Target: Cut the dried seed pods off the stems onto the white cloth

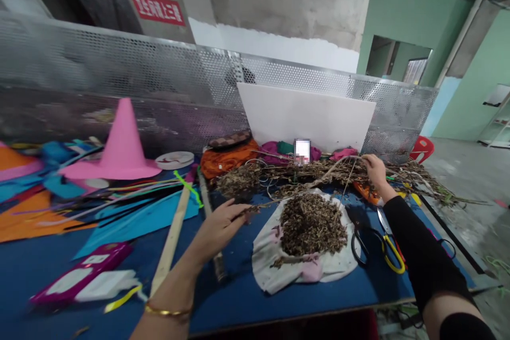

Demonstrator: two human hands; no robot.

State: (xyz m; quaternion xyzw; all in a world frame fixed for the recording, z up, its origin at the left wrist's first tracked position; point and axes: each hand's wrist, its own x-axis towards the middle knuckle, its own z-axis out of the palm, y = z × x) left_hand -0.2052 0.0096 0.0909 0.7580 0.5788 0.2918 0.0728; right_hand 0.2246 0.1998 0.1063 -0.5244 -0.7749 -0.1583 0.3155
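Observation:
My left hand (221, 226) reaches over the blue table (239, 297), fingers pinched on the near end of a long dried plant stem (311, 183). My right hand (373, 169), in a black sleeve, grips the same stem farther along, at the pile of dried branches (279, 172) lying across the back of the table. Between my hands a white cloth (274, 260) holds a heap of stripped dried bits (311, 223).
Scissors with black and yellow handles (382, 247) lie right of the cloth. A wooden stick (171, 241), a pink felt cone (119, 143), coloured felt sheets (48, 207) and a magenta package (79, 271) cover the left. A perforated metal screen (159, 74) and white board (303, 117) stand behind.

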